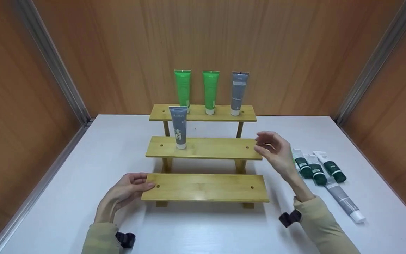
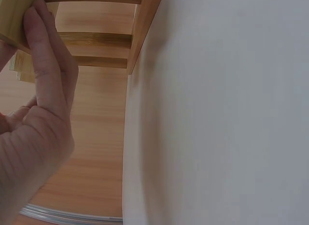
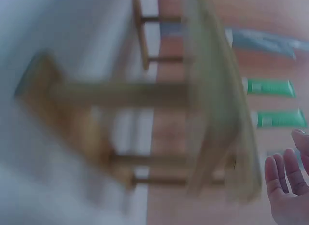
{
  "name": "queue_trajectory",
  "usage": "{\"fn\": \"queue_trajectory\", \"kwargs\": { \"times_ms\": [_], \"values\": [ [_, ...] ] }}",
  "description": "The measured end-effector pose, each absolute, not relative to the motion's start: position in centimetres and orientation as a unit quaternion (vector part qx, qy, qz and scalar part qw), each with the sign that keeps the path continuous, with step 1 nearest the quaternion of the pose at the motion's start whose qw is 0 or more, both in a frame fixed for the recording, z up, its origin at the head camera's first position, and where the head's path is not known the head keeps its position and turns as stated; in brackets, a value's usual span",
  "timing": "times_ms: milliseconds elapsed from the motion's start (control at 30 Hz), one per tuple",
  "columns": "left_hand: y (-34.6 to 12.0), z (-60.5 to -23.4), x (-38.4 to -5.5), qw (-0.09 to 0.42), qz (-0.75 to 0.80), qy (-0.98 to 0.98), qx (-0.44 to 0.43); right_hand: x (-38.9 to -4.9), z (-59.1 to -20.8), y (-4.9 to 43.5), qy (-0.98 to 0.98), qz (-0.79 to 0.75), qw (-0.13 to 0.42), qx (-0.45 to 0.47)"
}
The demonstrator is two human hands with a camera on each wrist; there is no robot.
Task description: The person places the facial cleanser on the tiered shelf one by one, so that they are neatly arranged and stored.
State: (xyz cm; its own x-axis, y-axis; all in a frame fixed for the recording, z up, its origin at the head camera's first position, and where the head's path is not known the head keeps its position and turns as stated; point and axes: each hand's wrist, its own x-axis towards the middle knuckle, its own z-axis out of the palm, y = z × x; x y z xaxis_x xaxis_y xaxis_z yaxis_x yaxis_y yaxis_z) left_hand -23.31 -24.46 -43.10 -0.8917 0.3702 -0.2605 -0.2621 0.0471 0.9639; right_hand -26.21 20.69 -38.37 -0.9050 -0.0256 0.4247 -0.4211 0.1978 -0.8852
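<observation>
A three-step bamboo display rack (image 1: 204, 188) stands on the white table. My left hand (image 1: 127, 190) grips the left end of its lowest step, thumb on top; the left wrist view shows the fingers (image 2: 46, 65) along the wood. My right hand (image 1: 277, 153) is beside the right end of the middle step, fingers loosely bent and holding nothing. A grey-blue tube (image 1: 179, 127) stands cap down on the middle step, towards its left. On the top step stand two green tubes (image 1: 183, 88) and another grey-blue tube (image 1: 238, 92). The right wrist view is blurred.
Right of the rack, several white tubes with dark green caps (image 1: 317, 174) lie on the table, partly behind my right hand. A grey tube with a white cap (image 1: 345, 201) lies nearer. Wood-grained panels (image 1: 203, 42) with metal corner strips enclose the table.
</observation>
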Motion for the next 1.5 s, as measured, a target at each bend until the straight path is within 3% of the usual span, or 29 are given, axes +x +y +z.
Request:
{"fn": "queue_trajectory", "kwargs": {
  "times_ms": [167,467,1500],
  "values": [
    [-24.4,-43.0,-23.3,0.229,0.686,0.689,0.036,-25.9,-40.8,26.4,-0.789,0.58,0.181,0.085],
    [-24.5,-43.0,-23.3,0.231,0.696,0.68,0.034,-25.7,-44.0,31.5,-0.824,0.553,0.121,0.022],
    [-24.4,-43.0,-23.4,0.23,0.685,0.69,0.038,-26.6,-45.2,32.4,-0.852,0.523,0.004,0.03]
  ]
}}
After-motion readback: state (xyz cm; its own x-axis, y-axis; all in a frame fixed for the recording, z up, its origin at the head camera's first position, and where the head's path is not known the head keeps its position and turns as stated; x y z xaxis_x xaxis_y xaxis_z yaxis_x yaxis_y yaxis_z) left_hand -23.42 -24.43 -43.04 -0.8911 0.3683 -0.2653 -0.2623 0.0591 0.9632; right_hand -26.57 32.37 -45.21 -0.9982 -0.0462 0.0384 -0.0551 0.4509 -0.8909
